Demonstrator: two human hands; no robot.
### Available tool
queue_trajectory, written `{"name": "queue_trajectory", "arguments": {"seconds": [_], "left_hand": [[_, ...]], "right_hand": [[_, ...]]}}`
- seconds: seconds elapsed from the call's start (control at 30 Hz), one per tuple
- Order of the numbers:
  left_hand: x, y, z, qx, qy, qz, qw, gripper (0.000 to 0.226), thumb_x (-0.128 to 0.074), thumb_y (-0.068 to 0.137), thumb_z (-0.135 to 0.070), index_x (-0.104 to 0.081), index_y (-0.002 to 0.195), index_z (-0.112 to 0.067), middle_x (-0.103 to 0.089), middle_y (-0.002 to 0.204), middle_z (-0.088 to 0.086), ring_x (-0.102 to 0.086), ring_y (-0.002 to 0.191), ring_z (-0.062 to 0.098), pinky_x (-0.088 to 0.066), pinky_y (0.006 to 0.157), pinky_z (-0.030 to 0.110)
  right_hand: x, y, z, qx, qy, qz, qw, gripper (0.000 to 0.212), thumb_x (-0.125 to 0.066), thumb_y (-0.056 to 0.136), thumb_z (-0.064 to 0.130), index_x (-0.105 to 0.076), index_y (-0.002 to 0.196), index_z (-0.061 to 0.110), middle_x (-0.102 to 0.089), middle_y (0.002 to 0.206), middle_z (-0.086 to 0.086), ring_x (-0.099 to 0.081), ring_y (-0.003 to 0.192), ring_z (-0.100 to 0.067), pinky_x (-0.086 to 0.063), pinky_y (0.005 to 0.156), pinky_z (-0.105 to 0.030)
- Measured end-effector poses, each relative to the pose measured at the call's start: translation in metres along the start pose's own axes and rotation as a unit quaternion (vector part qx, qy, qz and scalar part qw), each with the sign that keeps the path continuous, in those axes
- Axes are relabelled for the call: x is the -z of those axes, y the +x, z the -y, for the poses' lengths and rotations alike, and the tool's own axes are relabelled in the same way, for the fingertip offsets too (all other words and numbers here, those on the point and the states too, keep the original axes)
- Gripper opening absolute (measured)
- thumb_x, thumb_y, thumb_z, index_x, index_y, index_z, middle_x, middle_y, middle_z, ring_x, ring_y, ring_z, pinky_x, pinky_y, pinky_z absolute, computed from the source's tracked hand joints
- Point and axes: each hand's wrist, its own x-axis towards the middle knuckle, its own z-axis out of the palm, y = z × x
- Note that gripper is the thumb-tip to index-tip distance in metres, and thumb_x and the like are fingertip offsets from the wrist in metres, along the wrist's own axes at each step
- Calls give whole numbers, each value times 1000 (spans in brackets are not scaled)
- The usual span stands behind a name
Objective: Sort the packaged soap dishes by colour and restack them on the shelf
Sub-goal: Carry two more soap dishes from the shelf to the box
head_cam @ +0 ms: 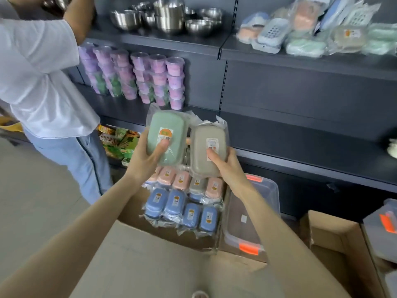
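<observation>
Two packaged soap dishes held up: green dish (165,132) gripped in left hand (144,160), grey dish (202,161) in right hand (229,171), thumbs (162,146) on fronts. Four blue dishes (175,202) counted in cardboard box (150,265) below; pink row (181,179) partly hidden; shelf pile (305,46) blurred.

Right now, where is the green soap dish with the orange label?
Centre of the head view: the left hand grips the green soap dish, just left of the grey soap dish in the right hand.
</observation>
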Motion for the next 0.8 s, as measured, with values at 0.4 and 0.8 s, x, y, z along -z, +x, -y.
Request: {"name": "queue_trajectory", "arguments": {"seconds": [0.4,0.8], "left_hand": [[46,84,135,142,126,32,981,51,-60,85,-51,-50,127,-23,-67,109,-2,-65,98,18,-53,83,32],[56,135,258,242,268,159,919,70,-65,80,-55,-46,133,-13,-60,119,10,-61,101,26,-50,88,42]], "right_hand": [[-72,112,-86,-52,-78,-48,994,47,-66,87,45,-41,119,23,-60,106,14,-60,98,-2,-49,76,-13],[-121,159,-181,-148,-152,-97,972,55,-65,88,40,-37,132,22,-60,115,9,-59,105,-9,-48,93,-34]]}}
